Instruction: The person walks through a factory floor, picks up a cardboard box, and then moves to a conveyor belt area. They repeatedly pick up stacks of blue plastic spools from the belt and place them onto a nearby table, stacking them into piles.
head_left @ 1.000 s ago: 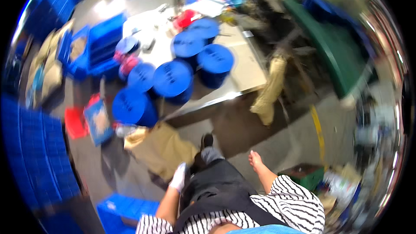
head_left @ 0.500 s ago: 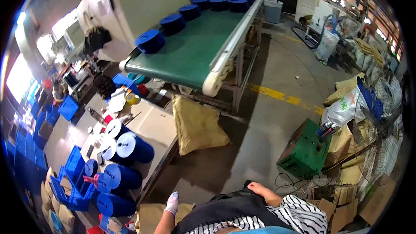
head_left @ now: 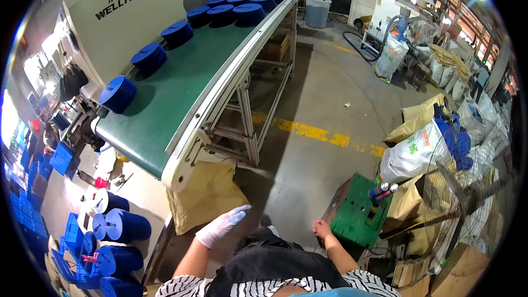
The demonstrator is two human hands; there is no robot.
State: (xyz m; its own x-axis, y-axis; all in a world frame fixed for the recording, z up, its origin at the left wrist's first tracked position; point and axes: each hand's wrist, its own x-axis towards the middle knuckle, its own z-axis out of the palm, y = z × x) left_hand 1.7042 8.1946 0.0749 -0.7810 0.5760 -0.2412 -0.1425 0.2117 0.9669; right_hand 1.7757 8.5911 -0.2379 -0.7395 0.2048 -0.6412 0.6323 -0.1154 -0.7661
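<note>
My left hand (head_left: 224, 225), in a white glove, is held out with its fingers stretched and nothing in it. It is nearest to the tan paper sack (head_left: 201, 201) below the end of the green conveyor belt (head_left: 170, 104). My right hand (head_left: 322, 228) is bare, with its fingers curled in, and nothing shows in it. It hangs just left of the green crate (head_left: 360, 212). Several stacks of round blue discs stand on the belt; the nearest stack (head_left: 117, 94) is close to its left end.
A table at lower left bears more blue stacks (head_left: 127, 225) and a blue bin (head_left: 71, 234). Spray cans (head_left: 379, 190) stand on the crate. A caged fan (head_left: 465, 201) and filled sacks (head_left: 412, 157) line the right. A grey bucket (head_left: 317, 12) stands by the belt's far end.
The view has swung and come nearer the conveyor. My left hand has risen and reached forward. My right hand has moved away from the dark apron to hang near the crate.
</note>
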